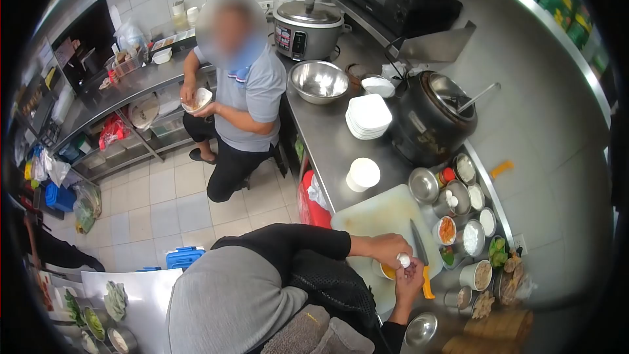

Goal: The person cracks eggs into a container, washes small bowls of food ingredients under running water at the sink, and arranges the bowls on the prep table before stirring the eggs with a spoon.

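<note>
1. The left hand (392, 248) and right hand (409, 280) close their fingers on a white, egg-like piece (403, 260), held between them just beside a bowl (387, 271) with yellow contents.
2. Underneath is a board (367, 217); a knife (427, 282) with an orange handle lies near the hands.
3. Small bowls crowd the wall side; the board's far part is bare, its edge near a tub (363, 175).
4. Beyond: plates (369, 115), a dark pot (426, 128), a cooker (306, 34) and an oven (396, 0), their labels too small to read.
</note>
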Demonstrator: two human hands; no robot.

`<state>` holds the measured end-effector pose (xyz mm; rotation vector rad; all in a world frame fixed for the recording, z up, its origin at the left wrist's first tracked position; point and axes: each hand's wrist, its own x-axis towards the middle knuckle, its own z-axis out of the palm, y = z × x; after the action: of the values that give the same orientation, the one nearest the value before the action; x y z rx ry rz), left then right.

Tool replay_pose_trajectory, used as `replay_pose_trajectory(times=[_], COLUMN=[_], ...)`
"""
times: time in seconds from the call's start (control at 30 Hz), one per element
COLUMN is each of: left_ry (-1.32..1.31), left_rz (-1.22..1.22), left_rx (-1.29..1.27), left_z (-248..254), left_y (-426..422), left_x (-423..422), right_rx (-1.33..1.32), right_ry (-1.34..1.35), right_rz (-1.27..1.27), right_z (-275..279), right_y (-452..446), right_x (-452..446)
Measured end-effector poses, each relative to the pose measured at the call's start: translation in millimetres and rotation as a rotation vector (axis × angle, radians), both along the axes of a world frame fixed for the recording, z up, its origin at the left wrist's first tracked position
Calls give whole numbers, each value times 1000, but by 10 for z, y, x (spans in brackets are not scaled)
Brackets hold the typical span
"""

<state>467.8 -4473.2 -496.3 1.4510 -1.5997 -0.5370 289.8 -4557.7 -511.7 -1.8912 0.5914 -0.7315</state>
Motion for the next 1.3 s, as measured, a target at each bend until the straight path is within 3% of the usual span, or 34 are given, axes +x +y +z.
replay_pose_trajectory(times=[0.2,0.23,0.27,0.4,0.47,0.5,0.57,0.63,0.7,0.73,0.77,0.83,0.9,0.97,1.03,1.1,1.17,1.2,1.23,1.3], left_ry=[-42,0,51,5,-21,-10,31,51,642,692,691,1070,1072,1071,1012,986,1082,1124,1123,1265], left_rz=[-30,-45,-76,-62,-56,-88,-24,-44,94,47,36,-13,-46,1,40,62,82,88,85,14], left_rx=[-47,-62,-71,-123,-115,-108,-48,-92,196,166,172,238,251,148,156,185,222,241,242,252], left_z=[10,-12,-2,169,376,402,400,319,238,247,251,341,271,281,218,161,95,119,115,107], left_y=[19,14,14,1,34,11,23,-85,-105,-102,-100,-81,-116,-126,-133,-140,-122,-117,-123,-120], left_x=[79,75,109,125,93,74,47,55,-70,-112,-187,-370,-422,-433,-304,-155,-61,-52,-37,-4], right_rx=[-141,-55,-107,-413,-138,-131,241,287,559,563,889,1214,1096,1104,699,668,196,-9,-10,-599], right_ry=[-24,-8,171,25,-51,-40,-44,-55,-30,-33,-91,-162,-320,-310,-255,-333,-12,263,263,347], right_rz=[38,63,40,51,4,-28,-39,-3,-167,-177,-110,-53,-14,-85,-238,-299,-410,-436,-440,-372], right_z=[-82,-136,13,340,442,448,414,415,392,459,536,497,273,185,153,38,-344,-47,-51,-58], right_y=[-135,-182,-162,-142,-67,-95,-86,-118,-3,125,252,361,396,310,228,153,59,160,163,167], right_x=[-109,-167,-171,-107,-75,-41,-9,25,-43,-56,-55,-18,-12,-121,-317,-535,-751,-764,-769,-772])
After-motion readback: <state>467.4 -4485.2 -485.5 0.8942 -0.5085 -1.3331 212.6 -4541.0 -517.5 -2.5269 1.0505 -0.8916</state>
